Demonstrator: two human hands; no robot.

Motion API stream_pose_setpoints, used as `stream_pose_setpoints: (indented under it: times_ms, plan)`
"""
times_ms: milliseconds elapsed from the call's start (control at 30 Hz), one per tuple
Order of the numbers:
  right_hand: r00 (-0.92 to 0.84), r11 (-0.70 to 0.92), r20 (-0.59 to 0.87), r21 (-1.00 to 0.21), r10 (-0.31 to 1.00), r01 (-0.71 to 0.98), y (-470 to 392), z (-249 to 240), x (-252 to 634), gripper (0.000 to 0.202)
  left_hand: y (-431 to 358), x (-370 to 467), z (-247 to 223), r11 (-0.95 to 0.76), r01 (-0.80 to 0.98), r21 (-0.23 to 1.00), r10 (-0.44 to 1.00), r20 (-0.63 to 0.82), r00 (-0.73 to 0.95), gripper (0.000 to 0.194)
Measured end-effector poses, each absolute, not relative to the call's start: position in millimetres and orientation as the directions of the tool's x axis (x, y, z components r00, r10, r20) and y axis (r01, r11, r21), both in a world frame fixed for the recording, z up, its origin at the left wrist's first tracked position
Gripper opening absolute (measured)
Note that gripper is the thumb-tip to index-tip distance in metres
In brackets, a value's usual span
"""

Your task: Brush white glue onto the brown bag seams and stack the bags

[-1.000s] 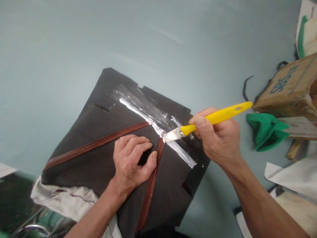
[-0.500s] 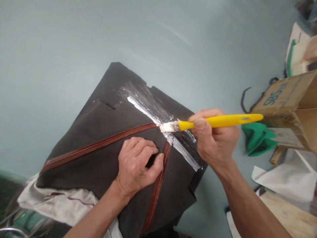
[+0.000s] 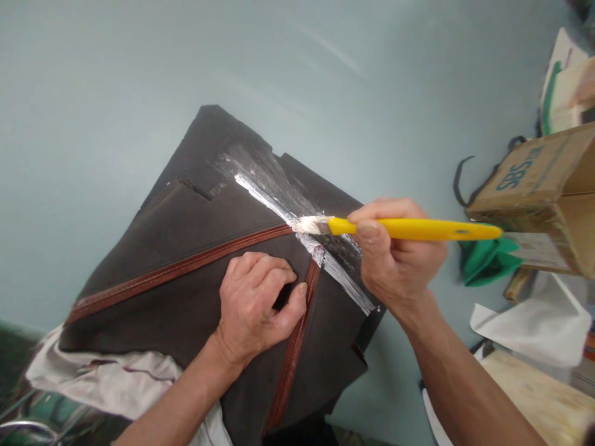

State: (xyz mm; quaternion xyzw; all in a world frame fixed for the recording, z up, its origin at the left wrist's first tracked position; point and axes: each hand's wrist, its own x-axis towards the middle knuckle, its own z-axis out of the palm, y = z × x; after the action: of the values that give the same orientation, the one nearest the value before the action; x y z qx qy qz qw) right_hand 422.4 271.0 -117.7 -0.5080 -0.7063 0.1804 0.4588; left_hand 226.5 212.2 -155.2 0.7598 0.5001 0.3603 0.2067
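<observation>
A dark leather-like panel (image 3: 186,235) with two reddish-brown stitched strips (image 3: 195,257) lies at an angle in front of me. My left hand (image 3: 258,303) presses on it between the strips, fingers curled and thumb at the right-hand strip. Closed round a yellow-handled brush (image 3: 427,229), my right hand (image 3: 400,254) is over the panel's upper right part. White-coated bristles touch the panel near the end of the left strip. A white, wet-looking band (image 3: 346,282) runs diagonally across there, with thinner smears (image 3: 260,167) above it.
The panel rests on a pale blue-green table (image 3: 116,93). To the right are an open cardboard box (image 3: 520,179), a green cloth (image 3: 490,260) and white sheets (image 3: 534,322). Whitish cloth (image 3: 106,378) hangs beneath the panel at lower left.
The brush has moved slightly left and up along the white band, its handle end now tilted lower. The panel sits a little higher in view; my left hand keeps its place on it.
</observation>
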Motion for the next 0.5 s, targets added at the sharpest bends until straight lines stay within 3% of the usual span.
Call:
stream_pose_setpoints:
  times_ms: [133, 267, 400, 500]
  plan:
    - [-0.086, 0.516, 0.558, -0.683, 0.825, 0.517, 263, -123, 429, 0.013, 213, 226, -155, -0.416, 0.62, 0.665, 0.908, 0.337, 0.248, 0.012]
    - [-0.201, 0.547, 0.525, -0.67, 0.827, 0.502, 265, -129, 428, 0.011, 213, 227, -154, -0.426, 0.635, 0.645, 0.904, 0.335, 0.266, 0.011]
    - [-0.149, 0.572, 0.585, -0.651, 0.797, 0.499, 265, -131, 428, 0.008, 213, 227, -154, -0.431, 0.639, 0.637, 0.901, 0.344, 0.264, 0.011]
    - [-0.231, 0.612, 0.579, -0.643, 0.782, 0.461, 264, -132, 428, 0.007, 214, 227, -155, -0.434, 0.648, 0.625, 0.898, 0.352, 0.263, 0.011]
